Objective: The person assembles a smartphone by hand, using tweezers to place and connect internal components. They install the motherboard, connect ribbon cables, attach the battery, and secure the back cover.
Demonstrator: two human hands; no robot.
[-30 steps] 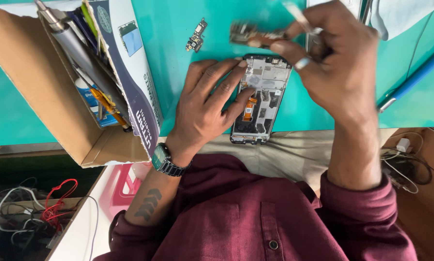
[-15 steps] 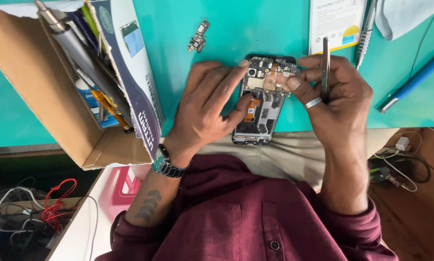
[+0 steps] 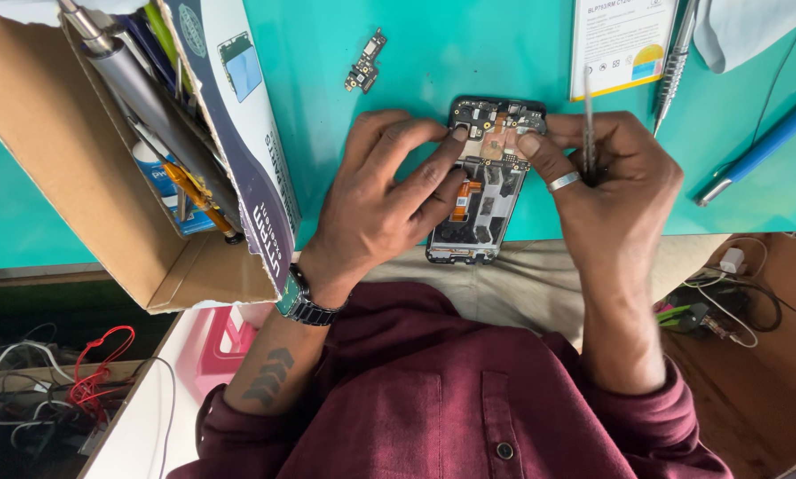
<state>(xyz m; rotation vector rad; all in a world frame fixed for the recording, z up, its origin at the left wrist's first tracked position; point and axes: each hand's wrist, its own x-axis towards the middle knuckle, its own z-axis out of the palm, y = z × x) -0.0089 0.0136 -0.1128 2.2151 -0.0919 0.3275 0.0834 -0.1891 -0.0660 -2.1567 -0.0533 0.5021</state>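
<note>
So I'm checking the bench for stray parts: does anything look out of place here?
One small circuit board lies loose on the teal mat, apart from the opened phone under both hands. The phone's lower end overhangs the mat's edge.

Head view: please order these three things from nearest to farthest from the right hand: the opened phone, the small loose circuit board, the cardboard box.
From the right hand:
1. Opened phone: touched by its fingertip, just beside it toward the left hand.
2. Small loose circuit board: up the mat, beyond the phone.
3. Cardboard box: far side, past the left hand.
</note>
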